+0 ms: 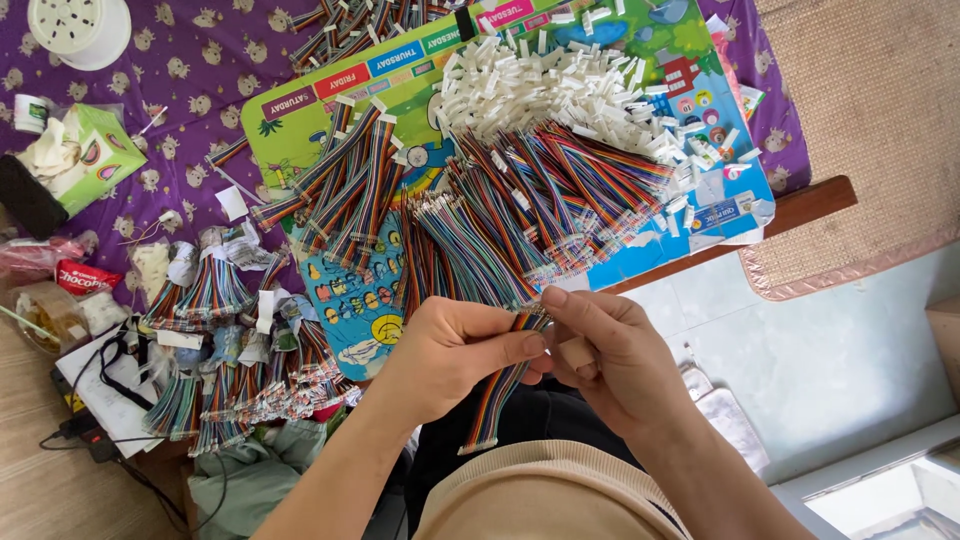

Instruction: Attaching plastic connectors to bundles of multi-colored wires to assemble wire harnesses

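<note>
The left hand [455,350] and the right hand [600,350] meet in the middle and both pinch one flat wire strip [500,395] with rainbow stripes. Its top end is hidden between the fingers, and its lower end hangs down over the lap. Just above the hands, a big pile of the same wires [520,200] lies on the desk [800,205], and white plugs [540,85] cover their far ends. More bundles [230,350] sit to the left, too jumbled to count.
</note>
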